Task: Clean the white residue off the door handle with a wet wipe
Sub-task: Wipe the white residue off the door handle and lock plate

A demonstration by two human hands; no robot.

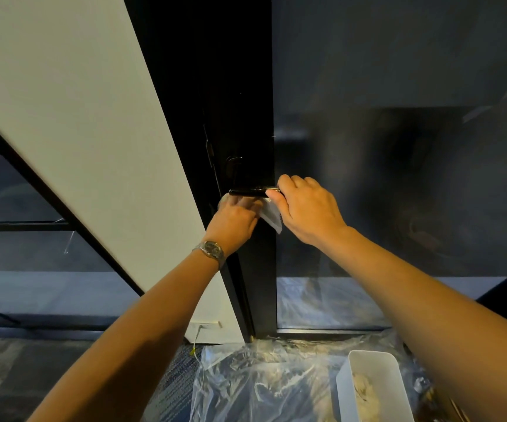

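A black lever door handle [247,191] juts out horizontally from the dark door frame [246,117] at mid-picture. My right hand [305,208] grips the handle's right end, thumb under and fingers over it. A white wet wipe [272,215] hangs just below the handle, between my two hands. My left hand [235,220], with a wristwatch on its wrist, reaches up under the handle and holds the wipe's left part against the underside. The handle's right end and part of the wipe are hidden by my hands.
A white wall panel [78,117] slants down on the left. Dark glass [398,178] fills the right. On the floor lie crumpled clear plastic sheeting [261,382] and a white rectangular bin [374,388] holding used wipes. A thin cable [195,345] hangs by the wall base.
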